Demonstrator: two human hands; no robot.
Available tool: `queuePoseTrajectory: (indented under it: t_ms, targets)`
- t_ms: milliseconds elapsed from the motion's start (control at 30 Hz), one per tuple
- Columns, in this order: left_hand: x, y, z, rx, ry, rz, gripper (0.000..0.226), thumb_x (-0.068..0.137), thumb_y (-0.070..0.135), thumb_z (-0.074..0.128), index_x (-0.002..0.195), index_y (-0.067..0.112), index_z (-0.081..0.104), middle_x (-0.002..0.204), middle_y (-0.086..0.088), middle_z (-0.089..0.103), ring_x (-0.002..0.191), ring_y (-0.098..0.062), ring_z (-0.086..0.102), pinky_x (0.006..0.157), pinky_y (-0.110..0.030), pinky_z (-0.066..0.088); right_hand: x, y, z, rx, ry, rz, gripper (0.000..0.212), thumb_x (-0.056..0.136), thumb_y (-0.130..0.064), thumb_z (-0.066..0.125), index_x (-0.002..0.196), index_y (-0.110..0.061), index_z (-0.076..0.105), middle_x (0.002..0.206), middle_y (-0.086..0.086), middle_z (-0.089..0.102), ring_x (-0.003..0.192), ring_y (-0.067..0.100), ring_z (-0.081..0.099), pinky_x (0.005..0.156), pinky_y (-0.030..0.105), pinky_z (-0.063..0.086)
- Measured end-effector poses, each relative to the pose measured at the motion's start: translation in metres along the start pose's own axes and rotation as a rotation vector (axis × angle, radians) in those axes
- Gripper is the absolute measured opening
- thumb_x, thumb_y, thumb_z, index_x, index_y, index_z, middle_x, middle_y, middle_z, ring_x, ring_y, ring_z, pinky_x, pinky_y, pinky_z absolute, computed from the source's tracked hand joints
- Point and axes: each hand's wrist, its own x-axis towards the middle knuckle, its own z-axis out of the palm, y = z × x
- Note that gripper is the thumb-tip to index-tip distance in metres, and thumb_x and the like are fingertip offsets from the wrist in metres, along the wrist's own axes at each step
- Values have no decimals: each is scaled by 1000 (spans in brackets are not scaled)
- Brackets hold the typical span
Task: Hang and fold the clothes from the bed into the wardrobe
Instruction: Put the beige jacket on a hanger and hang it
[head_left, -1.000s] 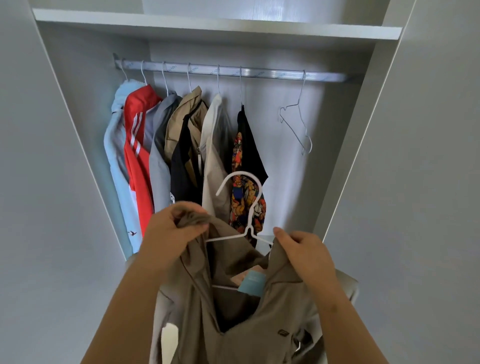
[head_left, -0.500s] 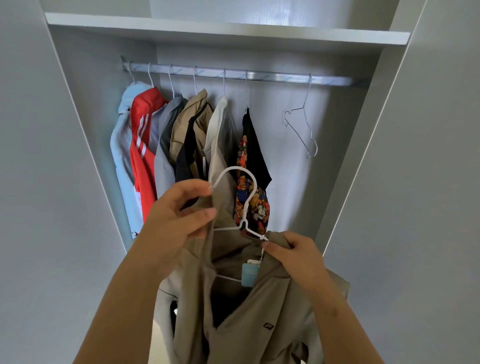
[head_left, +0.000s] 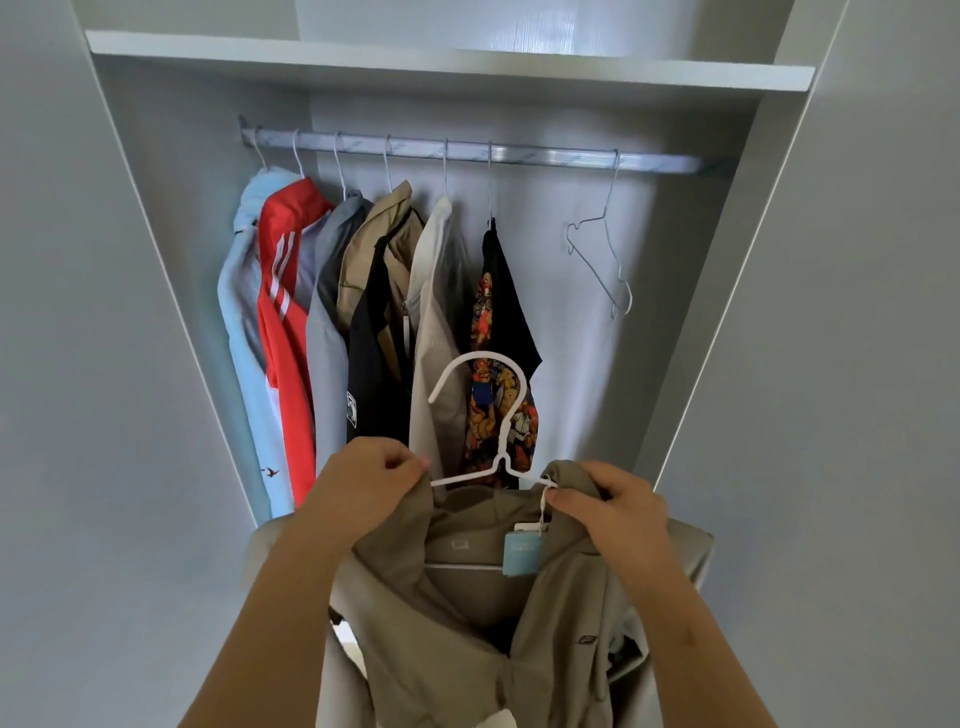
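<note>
Jacket on white hanger, left hand lowered to hanger's arm, right hand opposite, fingers pinching fabric

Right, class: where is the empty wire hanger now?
Head view: the empty wire hanger hangs alone on the right part of the rail, apart from the black printed shirt to its left.

Matt khaki cloth jacket, glossy metal rail
</note>
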Motion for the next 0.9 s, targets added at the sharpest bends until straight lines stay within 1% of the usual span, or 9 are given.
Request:
queuePoseTrajectory:
  t_ms: [200, 300, 400, 467, 533, 600, 733, 833, 900]
  targets:
    - [0, 26, -1, -462, 454, 60, 17, 93, 20, 52, 79, 24, 60, 74, 19, 55, 67, 6, 53, 56, -1, 37, 1, 3, -3, -30, 16, -27, 50, 77, -23, 68, 62, -68, 56, 62, -33, 60, 80, 5, 59, 100, 46, 40]
    - [-7, 45, -4, -928, 214, 214, 25, 93, 7, 51, 84, 28, 62, 76, 14, 66, 72, 10, 60, 67, -5, 46, 1, 7, -2, -8, -24, -26, 37, 76, -19, 68, 63, -54, 64, 59, -15, 62, 77, 13, 62, 96, 48, 43]
    - [-5, 44, 0, -500, -40, 347, 27, 93, 12, 52, 99, 38, 55, 91, 24, 61, 88, 11, 56, 84, -14, 45, 3, 8, 2, 27, -40, -30, 17, 75, -20, 69, 74, -36, 65, 67, -2, 61, 82, 24, 63, 93, 50, 44]
    - [-4, 34, 1, -96, -94, 334, 13, 91, 41, 50, 104, 44, 53, 99, 24, 55, 92, 5, 53, 85, -20, 42, 3, 11, 2, 63, -2, -14, 25, 75, -21, 70, 68, -45, 66, 67, -12, 64, 85, 19, 62, 97, 47, 42]
    - [-6, 22, 2, 123, -194, 260, 23, 82, 64, 44, 85, 45, 56, 86, 21, 59, 83, 1, 56, 74, -21, 45, 2, 12, 0, 112, 32, 17, 37, 75, -22, 71, 64, -57, 65, 71, -19, 67, 92, 14, 61, 100, 44, 41]
    - [-8, 15, 2, 175, -196, 237, 25, 83, 59, 49, 69, 39, 54, 72, 13, 59, 70, -1, 55, 66, -23, 45, 2, 14, 0, 140, 41, 37, 41, 75, -21, 71, 62, -59, 64, 76, -19, 67, 97, 16, 60, 101, 43, 41]
    - [-9, 11, 6, 98, 10, 256, 19, 86, 42, 58, 79, 27, 64, 74, 8, 62, 70, -4, 55, 68, -29, 47, 6, 13, 2, 121, 62, -61, 36, 78, -14, 71, 63, -47, 67, 83, -17, 61, 98, 19, 58, 97, 41, 43]
    - [-11, 11, 7, 58, 174, 212, 14, 86, 40, 60, 77, 29, 63, 73, 9, 63, 68, -2, 54, 62, -22, 43, 11, 11, 0, 161, 142, -184, 25, 81, -7, 68, 76, -31, 66, 93, -12, 54, 100, 17, 54, 87, 25, 44]
    - [-12, 11, 5, -8, 268, 185, 9, 85, 36, 63, 77, 32, 63, 73, 12, 62, 67, 0, 52, 62, -18, 41, 7, 9, 0, 242, 163, -236, 32, 82, -4, 66, 79, -35, 64, 91, -12, 57, 91, 9, 56, 78, 16, 45]
